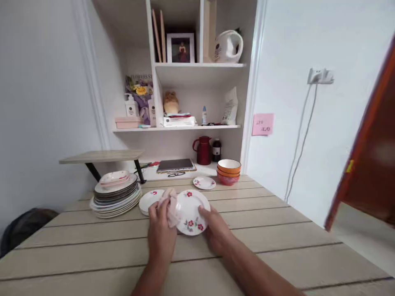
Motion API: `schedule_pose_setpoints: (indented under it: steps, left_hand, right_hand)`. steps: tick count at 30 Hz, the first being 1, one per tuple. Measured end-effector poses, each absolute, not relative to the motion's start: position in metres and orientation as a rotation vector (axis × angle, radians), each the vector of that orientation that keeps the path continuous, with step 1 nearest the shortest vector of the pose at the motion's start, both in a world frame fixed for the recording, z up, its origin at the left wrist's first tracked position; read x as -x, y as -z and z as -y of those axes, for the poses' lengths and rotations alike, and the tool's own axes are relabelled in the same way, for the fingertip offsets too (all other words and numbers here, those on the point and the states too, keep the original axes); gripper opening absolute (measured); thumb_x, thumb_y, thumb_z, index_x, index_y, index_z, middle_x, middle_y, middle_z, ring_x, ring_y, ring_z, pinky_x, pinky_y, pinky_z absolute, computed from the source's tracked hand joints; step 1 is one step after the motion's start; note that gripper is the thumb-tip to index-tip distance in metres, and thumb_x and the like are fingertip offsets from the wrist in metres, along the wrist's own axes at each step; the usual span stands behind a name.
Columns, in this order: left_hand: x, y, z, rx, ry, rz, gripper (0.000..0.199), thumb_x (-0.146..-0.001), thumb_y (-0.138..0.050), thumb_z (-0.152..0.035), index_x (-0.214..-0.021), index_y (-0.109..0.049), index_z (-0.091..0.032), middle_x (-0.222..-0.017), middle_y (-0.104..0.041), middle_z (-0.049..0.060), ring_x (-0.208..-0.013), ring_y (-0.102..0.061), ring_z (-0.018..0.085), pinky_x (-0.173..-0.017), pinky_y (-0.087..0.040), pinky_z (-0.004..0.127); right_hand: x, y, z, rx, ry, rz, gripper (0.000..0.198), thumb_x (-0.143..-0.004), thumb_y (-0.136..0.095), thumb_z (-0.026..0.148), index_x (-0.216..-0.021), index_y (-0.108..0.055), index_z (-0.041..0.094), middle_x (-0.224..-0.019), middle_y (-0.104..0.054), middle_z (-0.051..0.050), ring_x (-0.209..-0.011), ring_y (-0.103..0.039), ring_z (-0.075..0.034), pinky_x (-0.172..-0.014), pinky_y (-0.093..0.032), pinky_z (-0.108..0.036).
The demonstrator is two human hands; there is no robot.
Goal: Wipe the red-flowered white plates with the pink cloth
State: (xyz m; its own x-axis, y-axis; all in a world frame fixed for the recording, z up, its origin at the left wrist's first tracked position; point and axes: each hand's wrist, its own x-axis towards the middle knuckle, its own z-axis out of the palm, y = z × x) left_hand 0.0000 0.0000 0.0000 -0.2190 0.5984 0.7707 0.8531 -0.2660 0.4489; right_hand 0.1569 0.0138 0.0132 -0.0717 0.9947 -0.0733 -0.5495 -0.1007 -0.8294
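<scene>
My right hand (216, 228) grips the right edge of a white plate (191, 211) with red flowers, thumb on its face, tilted up above the table. A pale pink cloth (170, 207) is bunched in my left hand (162, 224), its folds against the plate's left edge. Just behind the left hand lies a small stack of similar flowered plates (149, 201), partly hidden by the cloth. Farther back a single flowered plate (204, 183) rests flat on the table.
At left stands a tall stack of plates (115, 201) topped by small dishes (115, 177), near a raised wooden stand (101, 156). Stacked bowls (228, 172) sit at the back right. Behind them are a red jug (203, 151), a dark bottle (216, 150) and a closed laptop (175, 165).
</scene>
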Motion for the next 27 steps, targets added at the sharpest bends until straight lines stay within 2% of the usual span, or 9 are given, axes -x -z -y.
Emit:
schedule_pose_setpoints:
  steps: [7, 11, 13, 16, 18, 22, 27]
  left_hand:
    - [-0.002, -0.001, 0.001, 2.074, 1.144, 1.593, 0.046, -0.072, -0.054, -0.003, -0.113, -0.065, -0.018, -0.122, -0.05, 0.013, -0.113, -0.052, 0.029, -0.097, -0.046, 0.044]
    - [-0.011, -0.004, 0.007, 2.226, 0.94, 1.669, 0.054, -0.068, -0.06, -0.008, -0.121, -0.063, -0.019, -0.133, -0.05, 0.014, -0.123, -0.045, 0.033, -0.103, -0.037, 0.05]
    - [-0.014, -0.005, 0.012, 2.324, 0.868, 1.64, 0.06, -0.069, -0.062, -0.014, -0.128, -0.058, -0.019, -0.14, -0.048, 0.014, -0.129, -0.04, 0.033, -0.106, -0.034, 0.05]
    - [-0.017, -0.006, 0.018, 2.5, 0.777, 1.486, 0.064, -0.078, -0.064, -0.032, -0.139, -0.048, -0.02, -0.149, -0.042, 0.013, -0.134, -0.036, 0.032, -0.108, -0.032, 0.05]
    - [-0.018, -0.006, 0.018, 2.533, 0.746, 1.418, 0.06, -0.085, -0.057, -0.039, -0.141, -0.046, -0.022, -0.151, -0.041, 0.011, -0.135, -0.037, 0.031, -0.108, -0.032, 0.05]
    - [-0.022, -0.004, 0.012, 2.417, 0.743, 1.426, 0.04, -0.093, -0.045, -0.023, -0.132, -0.057, -0.025, -0.144, -0.052, 0.005, -0.131, -0.043, 0.026, -0.104, -0.035, 0.047]
    - [-0.02, 0.002, 0.0, 2.244, 0.816, 1.368, 0.044, -0.092, -0.048, -0.017, -0.131, -0.055, -0.037, -0.139, -0.057, -0.003, -0.132, -0.044, 0.023, -0.107, -0.03, 0.051]
  right_hand:
    - [-0.154, -0.016, -0.012, 0.82, -1.582, 0.794, 0.032, -0.078, -0.064, 0.023, -0.109, -0.062, 0.014, -0.086, -0.076, -0.008, -0.066, -0.068, -0.019, -0.059, -0.053, -0.028]
    - [-0.156, -0.014, -0.013, 0.824, -1.574, 0.778, 0.038, -0.076, -0.066, 0.025, -0.112, -0.061, 0.015, -0.085, -0.075, -0.006, -0.066, -0.067, -0.018, -0.06, -0.052, -0.028]
    - [-0.157, -0.013, -0.015, 0.819, -1.565, 0.759, 0.039, -0.074, -0.068, 0.027, -0.111, -0.062, 0.015, -0.084, -0.075, -0.006, -0.066, -0.067, -0.018, -0.061, -0.052, -0.028]
    - [-0.159, -0.011, -0.016, 0.801, -1.538, 0.743, 0.04, -0.072, -0.071, 0.032, -0.108, -0.063, 0.015, -0.086, -0.075, -0.007, -0.072, -0.068, -0.02, -0.067, -0.053, -0.03]
    - [-0.16, -0.009, -0.018, 0.784, -1.518, 0.74, 0.042, -0.072, -0.073, 0.038, -0.106, -0.064, 0.015, -0.09, -0.075, -0.008, -0.078, -0.069, -0.021, -0.073, -0.053, -0.031]
    - [-0.161, -0.007, -0.018, 0.711, -1.535, 0.78, 0.049, -0.072, -0.074, 0.049, -0.107, -0.064, 0.016, -0.098, -0.075, -0.009, -0.083, -0.069, -0.022, -0.075, -0.053, -0.032]
    - [-0.157, -0.009, -0.014, 0.677, -1.626, 0.916, 0.049, -0.074, -0.074, 0.049, -0.109, -0.064, 0.016, -0.096, -0.075, -0.008, -0.079, -0.069, -0.02, -0.069, -0.052, -0.03]
